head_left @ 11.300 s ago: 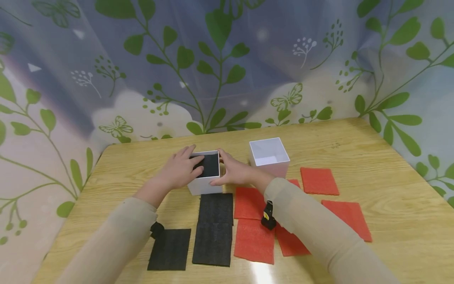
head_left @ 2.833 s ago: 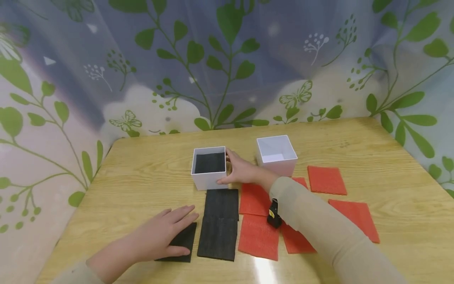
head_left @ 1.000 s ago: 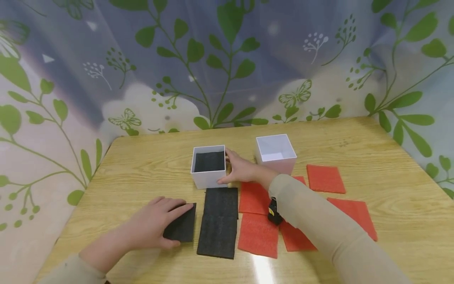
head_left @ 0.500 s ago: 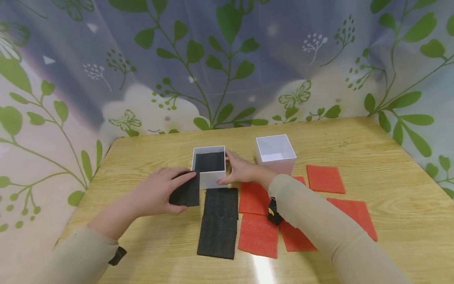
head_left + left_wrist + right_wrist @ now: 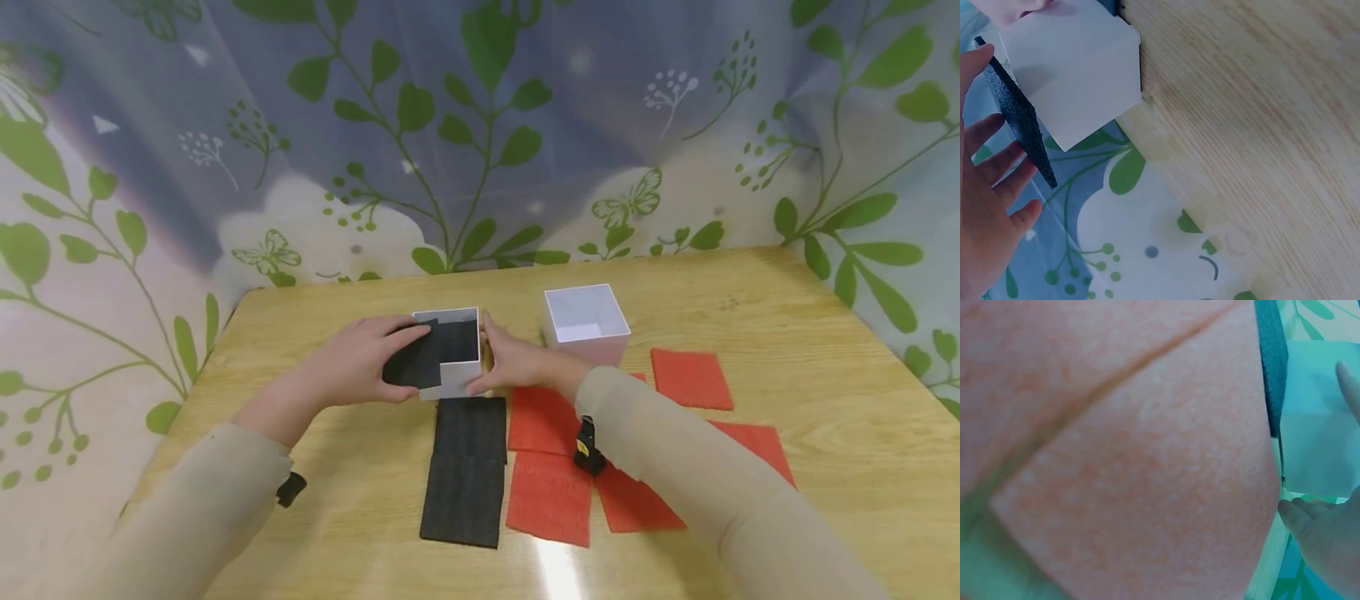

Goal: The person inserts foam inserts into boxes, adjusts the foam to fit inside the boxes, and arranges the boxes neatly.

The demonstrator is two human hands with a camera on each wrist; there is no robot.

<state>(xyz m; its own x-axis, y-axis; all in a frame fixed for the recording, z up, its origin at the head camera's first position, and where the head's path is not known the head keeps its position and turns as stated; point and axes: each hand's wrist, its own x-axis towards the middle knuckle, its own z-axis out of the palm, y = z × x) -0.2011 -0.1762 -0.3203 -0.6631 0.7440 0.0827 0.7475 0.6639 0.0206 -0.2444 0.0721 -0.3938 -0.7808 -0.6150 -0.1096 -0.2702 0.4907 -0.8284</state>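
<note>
In the head view, my left hand [image 5: 356, 358] pinches a black felt square [image 5: 414, 364] between thumb and fingers, above the left part of a white box [image 5: 459, 381]. Seen by the left wrist, that felt square [image 5: 1019, 112] is nearly edge-on beside the box [image 5: 1085, 81]. More black felt [image 5: 461, 337] lies inside the box, partly hidden by the held square. My right hand [image 5: 517, 358] holds the box's right side, thumb at the front corner and fingers toward the back. The right wrist view shows this hand [image 5: 1329, 544] by the box wall [image 5: 1316, 450].
A second white box [image 5: 587, 317], with no felt visible in it, stands to the right. Two overlapping black squares [image 5: 462, 500] lie in front of the first box. Several red felt squares [image 5: 549, 496] spread rightward, some under my right forearm. A patterned curtain [image 5: 510, 167] hangs behind the table.
My left hand came down from the box to the lone black square at the left, lifted it off the table and carried it up to the box. The right hand stays at the box.
</note>
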